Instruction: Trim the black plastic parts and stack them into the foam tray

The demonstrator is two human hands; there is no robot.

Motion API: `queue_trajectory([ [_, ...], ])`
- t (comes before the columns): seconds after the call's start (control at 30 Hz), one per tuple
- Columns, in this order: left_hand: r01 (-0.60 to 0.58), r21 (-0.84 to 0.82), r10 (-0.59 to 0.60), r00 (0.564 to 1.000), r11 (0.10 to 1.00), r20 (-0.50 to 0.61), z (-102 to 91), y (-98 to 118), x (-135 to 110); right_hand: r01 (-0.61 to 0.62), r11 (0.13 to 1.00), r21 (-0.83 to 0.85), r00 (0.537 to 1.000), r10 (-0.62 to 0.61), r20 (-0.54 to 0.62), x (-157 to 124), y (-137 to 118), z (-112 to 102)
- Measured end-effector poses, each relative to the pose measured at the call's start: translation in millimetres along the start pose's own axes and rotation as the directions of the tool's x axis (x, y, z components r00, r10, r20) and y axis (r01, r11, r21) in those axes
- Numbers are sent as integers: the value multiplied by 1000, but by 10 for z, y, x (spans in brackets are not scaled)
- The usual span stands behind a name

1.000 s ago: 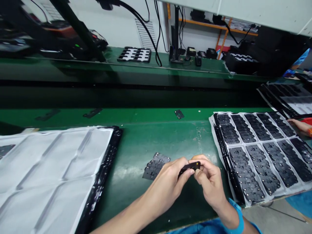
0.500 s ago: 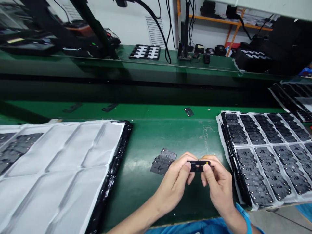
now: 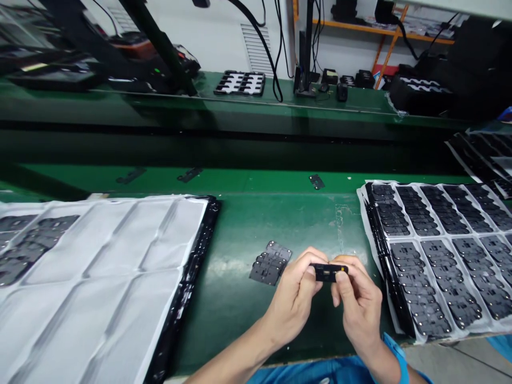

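A small black plate with cut-outs and a yellow mark (image 3: 327,272) is held up between both hands, over the green bench. My left hand (image 3: 296,293) pinches its left end with thumb and fingers. The right end is gripped by my right hand (image 3: 358,296), its thumb lying near the yellow mark. Just left of my hands, several similar black plates (image 3: 270,264) lie overlapped on the bench top (image 3: 232,314). The fingers behind the held plate are partly hidden.
On the right stands a stack of white-lined trays (image 3: 412,240) with black plates in its compartments. A similar tray (image 3: 132,277) is at left, plates in its far-left pockets. Loose plates, one being this small plate (image 3: 317,182), lie along the back strip, before a raised shelf (image 3: 280,101).
The view has shifted slightly, so the bench items sit a little further right. Both hands keep hold of the plate, which seems tilted slightly differently.
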State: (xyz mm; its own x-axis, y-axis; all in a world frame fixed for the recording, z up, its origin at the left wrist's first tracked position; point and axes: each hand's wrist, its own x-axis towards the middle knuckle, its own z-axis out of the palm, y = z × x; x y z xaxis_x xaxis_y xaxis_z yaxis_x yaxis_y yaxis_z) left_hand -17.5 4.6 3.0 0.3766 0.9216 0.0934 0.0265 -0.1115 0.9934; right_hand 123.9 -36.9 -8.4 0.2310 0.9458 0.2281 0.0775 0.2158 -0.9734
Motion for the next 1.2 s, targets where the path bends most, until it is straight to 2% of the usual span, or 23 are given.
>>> queue_trajectory([
  [0.27,-19,22,18,999,1000,49,11,48,34,-31,999,7,999,32,-23,2,27,-44],
  [0.37,-17,-16,19,989,1000,143,16,105,55,-59,998,12,997,59,-50,26,33,-88],
  [0.5,75,57,-87,969,996,231,8,94,68,-125,990,65,984,133,-120,46,62,-178],
  [0.57,83,169,-120,967,982,223,-17,55,76,-128,989,74,977,138,-165,50,72,-218],
  [0.67,15,230,-60,980,973,191,-54,26,95,-112,992,55,975,121,-186,47,65,-240],
  [0.8,18,76,-22,998,997,56,-29,69,118,-83,996,43,984,89,-157,20,32,-209],
  [0.93,42,-61,-42,999,997,4,40,101,134,-54,997,49,991,60,-118,-5,13,-176],
  [1.2,4,-62,-8,998,998,-57,43,115,97,-41,998,39,997,43,-66,-16,-4,-159],
])
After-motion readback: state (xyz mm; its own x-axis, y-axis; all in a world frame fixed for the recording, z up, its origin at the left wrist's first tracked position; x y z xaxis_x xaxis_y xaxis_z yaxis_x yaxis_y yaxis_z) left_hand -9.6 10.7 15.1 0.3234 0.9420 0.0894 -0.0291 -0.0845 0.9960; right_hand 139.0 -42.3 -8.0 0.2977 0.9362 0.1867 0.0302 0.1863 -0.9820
